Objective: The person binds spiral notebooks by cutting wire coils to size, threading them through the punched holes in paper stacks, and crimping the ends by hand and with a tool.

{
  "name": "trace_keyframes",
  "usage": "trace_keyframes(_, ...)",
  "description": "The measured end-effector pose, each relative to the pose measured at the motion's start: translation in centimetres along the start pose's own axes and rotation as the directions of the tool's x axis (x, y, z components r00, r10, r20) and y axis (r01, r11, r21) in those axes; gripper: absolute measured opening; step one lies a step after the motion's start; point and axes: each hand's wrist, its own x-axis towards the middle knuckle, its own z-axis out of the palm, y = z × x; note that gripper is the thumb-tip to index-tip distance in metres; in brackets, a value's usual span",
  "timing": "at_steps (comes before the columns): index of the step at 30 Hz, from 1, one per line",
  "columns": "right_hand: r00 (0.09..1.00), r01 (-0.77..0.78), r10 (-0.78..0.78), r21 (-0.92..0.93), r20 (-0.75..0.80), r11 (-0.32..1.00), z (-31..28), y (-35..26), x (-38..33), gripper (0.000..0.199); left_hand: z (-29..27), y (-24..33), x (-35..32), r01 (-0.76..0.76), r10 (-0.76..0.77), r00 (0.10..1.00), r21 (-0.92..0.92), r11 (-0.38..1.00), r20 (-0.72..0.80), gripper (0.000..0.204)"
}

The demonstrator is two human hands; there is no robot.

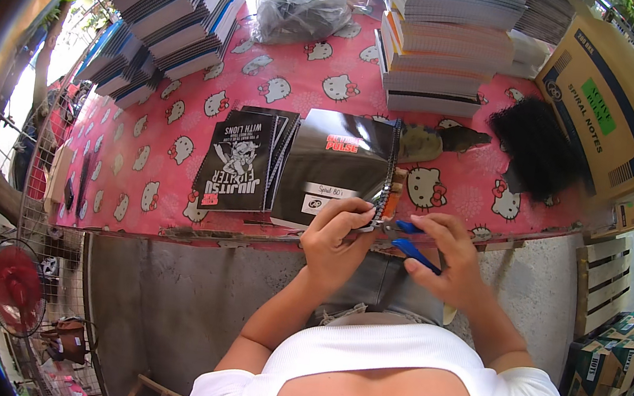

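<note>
A spiral notebook (pixel 337 165) with a glossy black cover lies at the table's near edge, its coil running down the right side. At its near right corner my left hand (pixel 336 236) pinches the end of the coil. My right hand (pixel 448 258) grips a pair of pliers (pixel 409 249) by blue handles, which are spread apart. The jaws of the pliers are at the coil's end, beside my left fingertips; whether they bite on the wire is too small to tell. Several black notebooks with printed covers (pixel 238 161) lie overlapping just left of it.
Tall stacks of notebooks (pixel 170 10) (pixel 446 51) stand at the back left and back right. A plastic bag (pixel 304 10) sits between them. Black coils (pixel 536 150) lie on the right by a cardboard box (pixel 613 108). A pink patterned cloth (pixel 285 67) covers the table.
</note>
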Motion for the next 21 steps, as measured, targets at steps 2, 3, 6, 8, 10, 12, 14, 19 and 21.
trace_keyframes(2,1.000,-0.019,0.019,-0.028,-0.005,0.999,0.3,-0.1,-0.3,0.051,0.0,0.2,-0.1,0.022,-0.022,1.000,-0.004,1.000,0.000,0.023)
trace_keyframes(3,0.995,-0.099,0.097,0.085,0.030,0.991,0.2,-0.1,-0.6,0.053,0.0,0.2,-0.1,0.052,-0.052,0.999,-0.008,0.999,0.000,0.024)
trace_keyframes(6,0.995,-0.102,0.101,0.094,0.016,0.990,0.4,-0.1,-0.8,0.051,0.1,0.2,-0.2,0.048,-0.049,0.999,-0.013,0.999,-0.022,0.023)
trace_keyframes(8,0.999,-0.022,0.022,-0.014,-0.035,1.000,0.5,0.2,-1.0,0.048,0.2,-0.5,-0.3,0.009,-0.009,1.000,0.011,1.000,-0.029,0.023)
trace_keyframes(10,0.805,-0.592,0.408,0.635,0.431,0.497,0.5,1.0,-1.5,0.041,0.1,-0.7,-0.4,-0.032,0.033,0.999,0.035,0.999,-0.038,0.023)
trace_keyframes(12,0.756,-0.648,0.367,0.697,0.542,0.307,0.2,1.4,-1.1,0.041,0.1,-0.4,-0.1,-0.126,0.128,0.991,0.043,0.991,-0.038,0.023)
trace_keyframes(14,0.664,-0.719,0.200,0.689,0.720,-0.092,-0.3,1.9,-0.5,0.041,-0.2,-0.7,0.0,-0.120,0.123,0.990,0.055,0.991,-0.062,0.018)
trace_keyframes(19,0.948,-0.296,0.292,-0.012,-0.126,0.955,-2.0,9.5,-0.4,0.044,-6.5,-4.1,5.6,0.045,-0.011,0.672,0.025,0.999,-0.740,0.030)
trace_keyframes(21,0.941,-0.301,0.186,-0.449,-0.281,0.842,-3.8,12.5,-0.6,0.046,-12.0,-8.6,5.7,0.116,-0.272,0.469,-0.247,0.962,-0.840,0.032)
